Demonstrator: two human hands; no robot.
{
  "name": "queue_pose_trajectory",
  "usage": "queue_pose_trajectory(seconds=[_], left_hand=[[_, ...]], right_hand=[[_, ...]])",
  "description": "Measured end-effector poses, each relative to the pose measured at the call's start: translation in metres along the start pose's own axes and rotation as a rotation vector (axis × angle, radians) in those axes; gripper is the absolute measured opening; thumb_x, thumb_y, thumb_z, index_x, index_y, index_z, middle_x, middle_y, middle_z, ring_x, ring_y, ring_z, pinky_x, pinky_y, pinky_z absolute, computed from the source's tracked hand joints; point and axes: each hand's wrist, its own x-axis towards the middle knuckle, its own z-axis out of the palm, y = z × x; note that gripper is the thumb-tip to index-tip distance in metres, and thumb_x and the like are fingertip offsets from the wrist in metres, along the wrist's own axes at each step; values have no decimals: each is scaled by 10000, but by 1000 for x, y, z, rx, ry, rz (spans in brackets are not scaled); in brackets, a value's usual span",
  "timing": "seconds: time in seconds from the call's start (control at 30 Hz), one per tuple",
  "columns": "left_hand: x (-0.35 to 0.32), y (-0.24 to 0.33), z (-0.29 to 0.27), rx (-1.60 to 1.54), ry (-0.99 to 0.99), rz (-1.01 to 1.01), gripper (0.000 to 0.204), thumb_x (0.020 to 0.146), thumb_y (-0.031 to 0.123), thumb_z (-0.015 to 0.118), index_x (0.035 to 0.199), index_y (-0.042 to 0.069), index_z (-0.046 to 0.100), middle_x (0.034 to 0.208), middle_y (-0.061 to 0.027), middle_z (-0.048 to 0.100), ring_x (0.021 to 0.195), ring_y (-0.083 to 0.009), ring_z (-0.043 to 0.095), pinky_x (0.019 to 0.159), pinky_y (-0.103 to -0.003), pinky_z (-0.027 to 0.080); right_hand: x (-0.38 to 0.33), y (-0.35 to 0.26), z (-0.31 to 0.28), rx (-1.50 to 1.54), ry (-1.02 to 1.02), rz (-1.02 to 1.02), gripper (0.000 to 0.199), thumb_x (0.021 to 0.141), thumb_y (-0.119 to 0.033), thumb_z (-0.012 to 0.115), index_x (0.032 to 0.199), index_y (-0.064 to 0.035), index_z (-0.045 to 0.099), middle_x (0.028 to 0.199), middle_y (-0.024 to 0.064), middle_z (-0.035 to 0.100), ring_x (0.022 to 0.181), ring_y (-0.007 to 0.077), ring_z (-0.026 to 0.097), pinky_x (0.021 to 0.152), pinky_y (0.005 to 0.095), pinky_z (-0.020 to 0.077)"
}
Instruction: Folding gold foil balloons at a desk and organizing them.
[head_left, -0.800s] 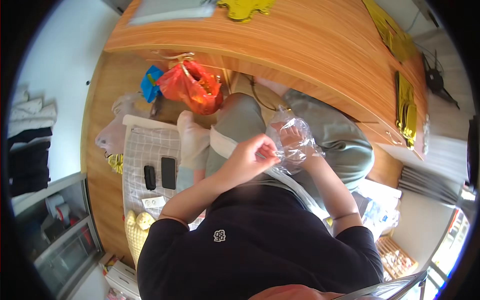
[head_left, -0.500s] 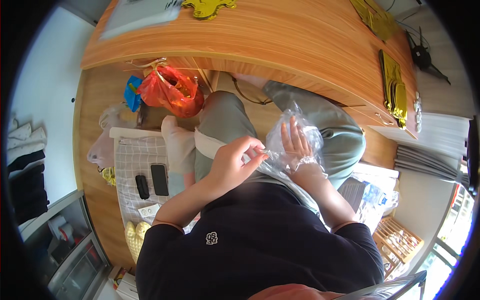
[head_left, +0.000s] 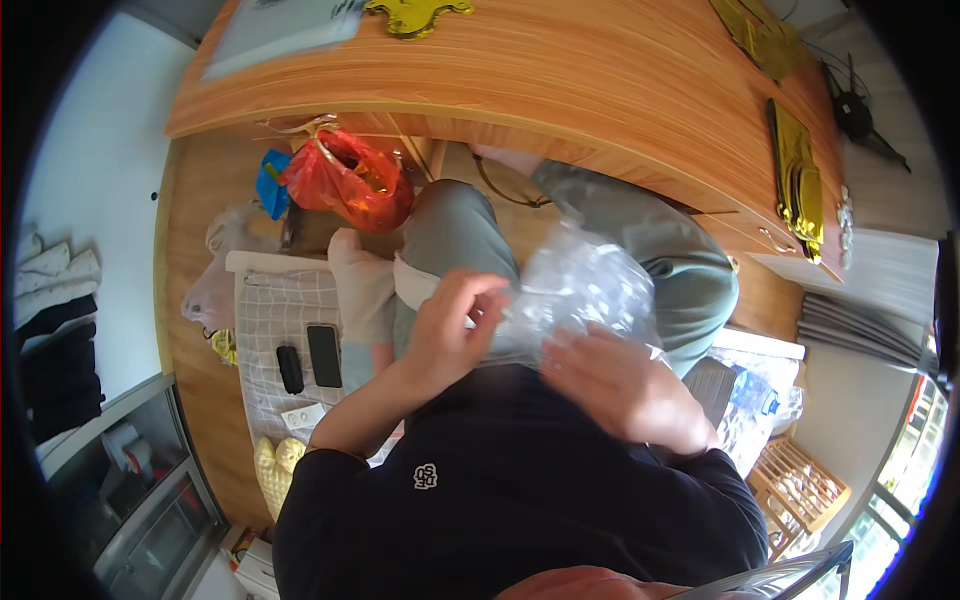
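A crinkled clear plastic bag (head_left: 590, 275) lies puffed out over my lap. My left hand (head_left: 455, 325) is at the bag's left edge, thumb and fingers curled together in a pinch on the thin film. On the bag's near right side, close to my shirt, is my right hand (head_left: 615, 385), outside the bag. Motion smears its fingers, so their grip does not show.
Ahead runs a wooden desk (head_left: 560, 75) with gold foil pieces (head_left: 797, 185) at its right end. A red plastic bag (head_left: 350, 185) hangs below its left part. To my left, a phone (head_left: 324, 356) and a black case (head_left: 289, 369) lie on checked cloth.
My right hand has come out of the clear bag and moved back toward my body. The bag has puffed up and shifted, while my left hand has stayed near its left edge.
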Motion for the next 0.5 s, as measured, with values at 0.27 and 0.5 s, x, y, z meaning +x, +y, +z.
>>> queue_pose_trajectory(seconds=[0.27,0.5], left_hand=[[-60,-47,-207,497,767,467,75,1003,72,587,1056,33,624,978,-128,632,865,-213,604,771,-355,521],[-62,-37,-319,100,1200,531,114,1043,108,550,1130,42,583,1012,-107,622,866,-194,602,811,-377,540]], right_hand=[[-10,10,-7,133,527,-210,158,802,-125,818,938,-133,739,1001,37,765,887,215,699,724,340,529],[13,22,22,23,479,-190,255,726,-41,754,973,-105,757,956,20,748,822,210,687,708,348,510]])
